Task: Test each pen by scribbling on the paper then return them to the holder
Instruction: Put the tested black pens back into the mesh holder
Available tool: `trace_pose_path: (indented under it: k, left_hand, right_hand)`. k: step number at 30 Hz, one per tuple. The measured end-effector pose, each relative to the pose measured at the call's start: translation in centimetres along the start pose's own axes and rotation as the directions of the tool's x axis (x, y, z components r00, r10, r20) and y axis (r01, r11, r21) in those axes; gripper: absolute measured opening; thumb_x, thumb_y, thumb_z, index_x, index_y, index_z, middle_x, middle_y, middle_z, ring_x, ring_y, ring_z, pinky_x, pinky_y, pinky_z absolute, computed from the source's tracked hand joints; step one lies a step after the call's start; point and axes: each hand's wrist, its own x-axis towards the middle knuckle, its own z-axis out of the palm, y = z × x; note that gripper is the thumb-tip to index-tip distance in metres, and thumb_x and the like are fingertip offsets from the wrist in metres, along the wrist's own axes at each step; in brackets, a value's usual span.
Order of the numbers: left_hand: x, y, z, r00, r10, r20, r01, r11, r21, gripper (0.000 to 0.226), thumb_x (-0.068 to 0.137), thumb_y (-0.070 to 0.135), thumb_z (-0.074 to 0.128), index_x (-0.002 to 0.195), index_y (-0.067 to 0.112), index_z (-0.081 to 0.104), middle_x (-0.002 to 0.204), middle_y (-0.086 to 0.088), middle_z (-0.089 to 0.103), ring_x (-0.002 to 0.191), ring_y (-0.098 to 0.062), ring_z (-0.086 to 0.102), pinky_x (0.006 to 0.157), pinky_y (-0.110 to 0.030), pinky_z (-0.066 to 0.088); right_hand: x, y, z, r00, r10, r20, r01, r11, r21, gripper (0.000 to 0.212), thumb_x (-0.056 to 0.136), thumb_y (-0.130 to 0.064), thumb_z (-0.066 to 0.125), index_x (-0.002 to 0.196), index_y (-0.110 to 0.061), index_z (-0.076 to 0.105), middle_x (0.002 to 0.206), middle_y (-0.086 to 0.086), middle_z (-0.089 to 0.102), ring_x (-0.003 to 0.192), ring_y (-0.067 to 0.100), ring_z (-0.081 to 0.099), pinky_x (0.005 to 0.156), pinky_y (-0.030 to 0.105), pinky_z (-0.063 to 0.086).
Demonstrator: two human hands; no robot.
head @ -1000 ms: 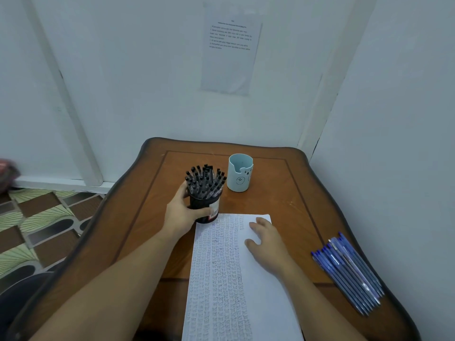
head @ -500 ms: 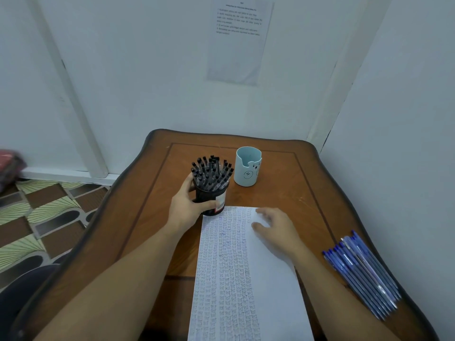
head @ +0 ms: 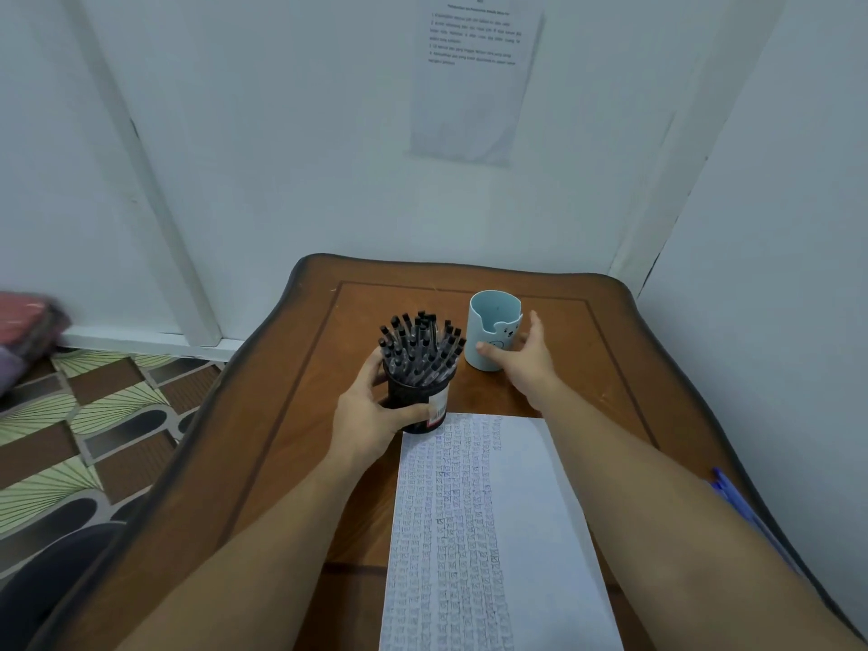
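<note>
Standing upright, caps up, pens (head: pixel 420 350) fill the holder (head: pixel 414 393) the left hand (head: pixel 371 418) grips; right hand (head: pixel 521 364), spread, touches blue cup (head: pixel 491 317).

The wooden table (head: pixel 587 350) is showing a smooth, varnished sheen. The near paper (head: pixel 530 509) is lying matt white. The black holder (head: pixel 413 401) and its pens (head: pixel 418 340) are looking like plastic; the pale blue cup (head: pixel 488 321) is looking smooth and matt.

nothing can be read: the wall notice (head: pixel 474 82) carries blurred print, the paper (head: pixel 493 533) only scribble rows, and the label (head: pixel 437 414) on the holder (head: pixel 413 393) is too small.
</note>
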Motion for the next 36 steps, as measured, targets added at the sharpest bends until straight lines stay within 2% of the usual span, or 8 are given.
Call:
trace_pose_path:
  k: [5,9,14,18,21,25,32,36]
  left_hand:
    - [0.1,-0.1,-0.1,1.0,0.004,-0.003,-0.004,1.0,-0.004,0.086,0.061,0.02,0.091,0.129,0.045,0.044,0.108,0.028,0.056,0.097,0.011,0.054,0.078,-0.004,0.043]
    - [0.1,-0.2,-0.2,1.0,0.01,-0.005,-0.01,1.0,0.005,0.091,0.063,0.021,0.09,0.139,0.039,0.042,0.119,0.019,0.055,0.109,0.0,0.05,0.091,-0.021,0.045]
    - [0.0,0.0,-0.1,1.0,0.027,-0.005,-0.027,0.999,0.03,0.095,0.062,0.027,0.09,0.142,0.036,0.04,0.13,0.012,0.055,0.116,-0.002,0.049,0.096,-0.026,0.042]
    - [-0.4,0.5,-0.1,1.0,0.015,-0.01,-0.015,0.999,0.051,0.096,0.063,0.027,0.09,0.144,0.033,0.039,0.134,0.006,0.056,0.115,-0.005,0.05,0.098,-0.03,0.043]
    - [-0.8,0.7,0.1,1.0,0.023,-0.009,-0.022,0.997,0.077,0.093,0.066,0.025,0.088,0.144,0.031,0.038,0.136,0.005,0.055,0.12,-0.011,0.051,0.1,-0.032,0.042]
    - [-1.5,1.0,0.5,1.0,0.024,-0.009,-0.024,0.997,0.068,0.093,0.07,0.024,0.085,0.147,0.029,0.033,0.138,0.003,0.054,0.126,-0.018,0.05,0.105,-0.037,0.04]
    - [-3.2,1.9,1.1,0.997,-0.05,-0.066,0.046,0.998,-0.053,0.095,0.077,0.018,0.081,0.152,0.031,0.024,0.138,0.002,0.054,0.125,-0.016,0.052,0.104,-0.034,0.04]
    - [-7.1,3.2,1.5,0.988,-0.089,-0.127,0.065,0.981,-0.185,0.086,0.08,0.012,0.078,0.15,0.027,0.029,0.131,0.002,0.053,0.115,-0.012,0.053,0.092,-0.026,0.042]
  right_hand:
    - [0.7,0.3,0.5,0.999,-0.04,0.004,0.04,0.999,-0.005,0.082,0.076,-0.025,0.086,0.144,-0.022,0.041,0.142,0.002,0.052,0.128,0.02,0.049,0.101,0.038,0.047]
    - [-1.8,0.3,-0.9,0.996,-0.086,-0.011,0.086,0.996,-0.04,0.077,0.075,-0.029,0.087,0.139,-0.026,0.045,0.135,-0.003,0.056,0.124,0.018,0.052,0.1,0.04,0.05]
    - [-10.4,0.8,-3.3,0.985,-0.172,0.028,0.172,0.985,0.01,0.066,0.076,-0.018,0.086,0.129,-0.033,0.049,0.118,-0.011,0.061,0.101,0.004,0.06,0.071,0.017,0.054]
    - [-17.6,2.4,-3.8,0.979,-0.201,0.044,0.203,0.979,-0.021,0.069,0.075,-0.022,0.086,0.131,-0.036,0.048,0.116,-0.019,0.058,0.091,-0.015,0.057,0.066,0.006,0.046]
    - [-21.6,4.5,-3.6,0.972,-0.219,0.079,0.222,0.975,-0.029,0.076,0.075,-0.031,0.086,0.131,-0.056,0.042,0.123,-0.018,0.058,0.104,-0.002,0.059,0.075,0.017,0.052]
    - [-23.7,5.9,-3.4,0.97,-0.236,0.053,0.24,0.966,-0.092,0.095,0.075,-0.044,0.084,0.137,-0.074,0.019,0.13,-0.015,0.055,0.112,0.009,0.059,0.087,0.035,0.056]
    - [-23.9,6.1,-3.6,0.965,-0.259,0.045,0.262,0.958,-0.114,0.096,0.072,-0.053,0.083,0.142,-0.069,0.02,0.127,-0.014,0.057,0.107,0.01,0.062,0.086,0.037,0.056]
    - [-24.0,6.2,-3.6,0.966,-0.256,0.039,0.259,0.96,-0.105,0.096,0.067,-0.062,0.08,0.142,-0.07,0.02,0.129,-0.008,0.058,0.107,0.012,0.062,0.087,0.039,0.056]
